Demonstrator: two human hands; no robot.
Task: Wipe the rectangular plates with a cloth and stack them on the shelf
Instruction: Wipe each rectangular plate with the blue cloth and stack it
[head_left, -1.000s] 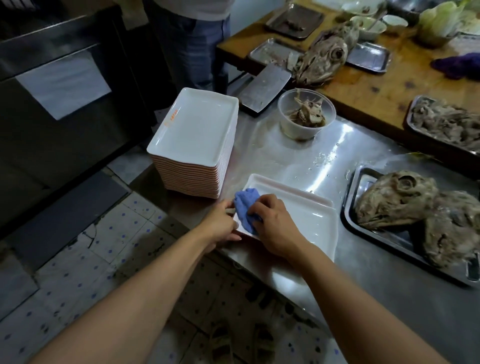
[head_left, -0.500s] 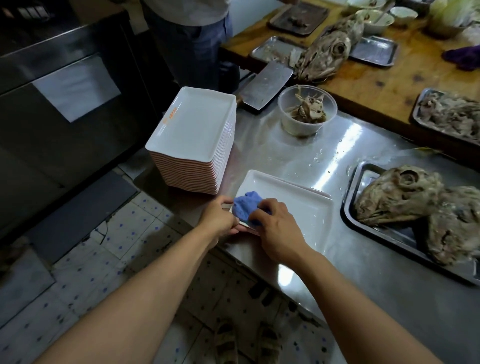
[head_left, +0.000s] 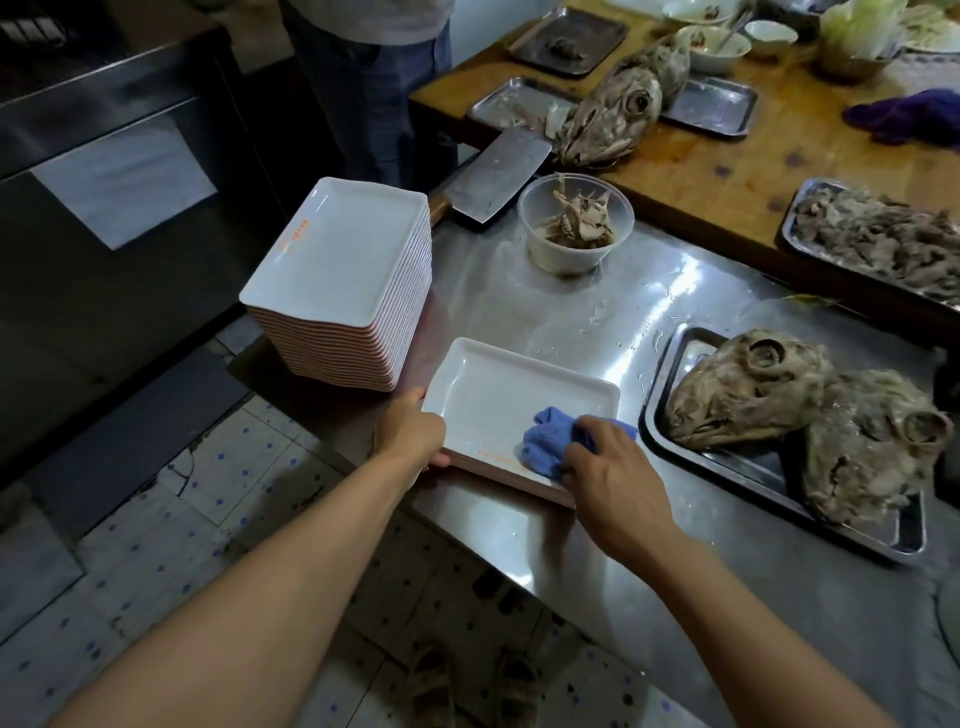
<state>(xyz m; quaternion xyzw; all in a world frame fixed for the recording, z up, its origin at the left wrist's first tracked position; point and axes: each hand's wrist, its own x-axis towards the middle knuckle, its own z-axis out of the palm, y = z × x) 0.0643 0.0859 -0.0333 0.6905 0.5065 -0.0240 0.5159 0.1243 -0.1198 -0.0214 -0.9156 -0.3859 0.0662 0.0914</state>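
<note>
We see a white rectangular plate (head_left: 511, 395) lying flat at the near edge of the steel worktop (head_left: 571, 291). On the plate's near right corner the right hand (head_left: 618, 483) presses a bunched blue cloth (head_left: 545, 447), fingers curled round it. The left hand (head_left: 413, 434) grips the plate's left rim — thumb on top. Just left, at the worktop's left corner, stands a tall stack of plates (head_left: 343, 275); to the right, a metal tray (head_left: 779, 483) with fish heads (head_left: 810, 415).
</note>
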